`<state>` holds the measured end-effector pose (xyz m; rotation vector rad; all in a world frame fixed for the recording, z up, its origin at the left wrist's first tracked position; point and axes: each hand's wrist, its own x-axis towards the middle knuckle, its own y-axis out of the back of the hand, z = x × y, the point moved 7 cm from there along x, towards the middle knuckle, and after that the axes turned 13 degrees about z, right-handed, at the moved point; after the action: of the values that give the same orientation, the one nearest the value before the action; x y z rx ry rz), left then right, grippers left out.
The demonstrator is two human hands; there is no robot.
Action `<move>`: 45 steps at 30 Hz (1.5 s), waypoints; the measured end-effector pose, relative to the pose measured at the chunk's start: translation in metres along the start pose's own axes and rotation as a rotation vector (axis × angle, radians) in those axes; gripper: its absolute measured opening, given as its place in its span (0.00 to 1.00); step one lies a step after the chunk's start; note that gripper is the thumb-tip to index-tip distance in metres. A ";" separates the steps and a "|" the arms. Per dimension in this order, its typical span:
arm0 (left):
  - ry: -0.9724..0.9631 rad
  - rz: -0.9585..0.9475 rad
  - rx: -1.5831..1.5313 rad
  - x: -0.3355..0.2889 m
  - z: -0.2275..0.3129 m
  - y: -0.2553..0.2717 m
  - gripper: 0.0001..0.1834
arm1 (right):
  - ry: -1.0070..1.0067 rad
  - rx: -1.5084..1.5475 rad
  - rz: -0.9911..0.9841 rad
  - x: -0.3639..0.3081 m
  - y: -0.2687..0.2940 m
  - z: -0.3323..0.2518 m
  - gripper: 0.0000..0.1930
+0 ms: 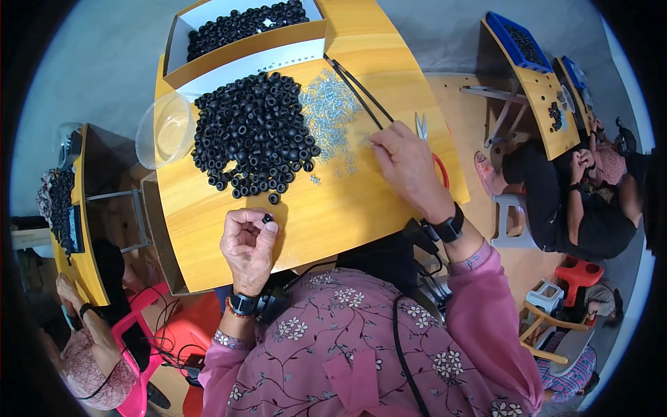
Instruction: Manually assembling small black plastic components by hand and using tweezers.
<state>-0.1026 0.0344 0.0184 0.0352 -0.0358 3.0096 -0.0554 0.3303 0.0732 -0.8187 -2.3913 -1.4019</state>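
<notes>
My left hand (pixel 249 244) is closed near the table's front edge, thumb and fingers pinching a small black cap-like piece (pixel 267 218). Just beyond it spreads a large pile of hollow round black pieces (pixel 250 132). My right hand (pixel 410 163) is closed in a pinch above the table's right side; whatever lies between its fingertips is too small to make out. Beside those fingers is a scatter of tiny clear or silvery bits (pixel 326 108). Two thin black rods (pixel 363 90) run from the box corner to my right hand; I cannot tell whether it touches them.
An open box (pixel 250 66) full of black pieces stands at the back. A clear round tub (pixel 165 132) sits at the left edge. Red-handled scissors (pixel 421 126) lie right of my right hand. Other people work at side tables; a red stool (pixel 578 274) stands at right.
</notes>
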 end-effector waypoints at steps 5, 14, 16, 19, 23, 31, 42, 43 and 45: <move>0.028 -0.001 -0.065 0.000 0.000 -0.002 0.11 | 0.042 -0.133 -0.117 0.002 -0.020 -0.006 0.03; 0.059 0.019 -0.114 -0.001 -0.003 0.001 0.11 | 0.029 0.100 0.029 -0.010 0.007 -0.028 0.03; 0.058 0.025 -0.128 0.001 -0.003 0.003 0.12 | -0.118 0.308 -0.031 -0.020 0.009 -0.040 0.02; 0.053 0.015 -0.201 0.002 -0.004 0.004 0.12 | -0.488 0.718 -0.269 -0.045 -0.014 -0.058 0.03; 0.029 0.001 -0.213 0.004 -0.005 0.005 0.11 | -0.415 0.800 -0.391 -0.051 -0.048 -0.100 0.03; 0.061 -0.049 -0.265 0.002 -0.004 0.006 0.11 | -0.047 0.750 -0.309 -0.031 -0.068 -0.137 0.03; 0.097 -0.047 -0.382 0.000 -0.013 0.006 0.08 | 0.284 0.440 -0.385 -0.029 -0.064 -0.165 0.11; 0.118 -0.042 -0.408 0.000 -0.014 0.006 0.08 | 0.274 0.451 -0.391 -0.030 -0.063 -0.167 0.11; 0.112 -0.027 -0.413 0.002 -0.012 0.006 0.08 | 0.246 0.493 -0.358 -0.030 -0.064 -0.166 0.12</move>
<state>-0.1053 0.0289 0.0066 -0.1709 -0.6345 2.9072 -0.0787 0.1533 0.0967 -0.0932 -2.5919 -0.8730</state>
